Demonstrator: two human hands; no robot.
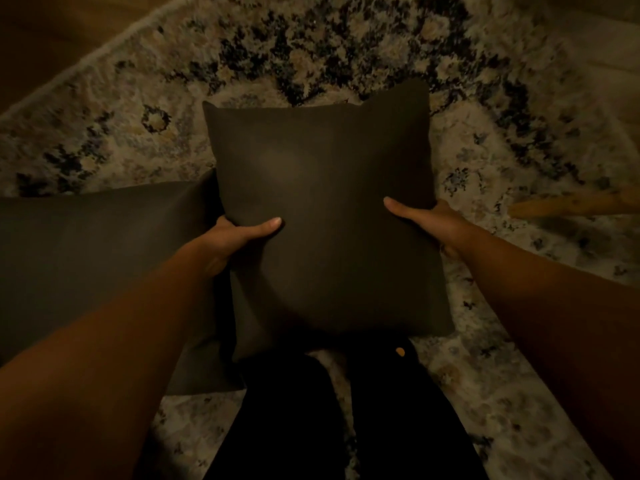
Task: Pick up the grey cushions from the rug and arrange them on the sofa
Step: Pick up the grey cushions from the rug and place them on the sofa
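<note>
A square grey cushion is in the middle of the head view, held above the patterned rug. My left hand grips its left edge, thumb lying across the front face. My right hand grips its right edge the same way; the fingers of both hands are hidden behind the cushion. A second grey cushion lies on the rug to the left, partly under my left forearm. No sofa is in view.
A light wooden furniture leg slants over the rug at the right. Bare wooden floor shows past the rug's edge at the top left. My dark-trousered legs stand on the rug below the held cushion.
</note>
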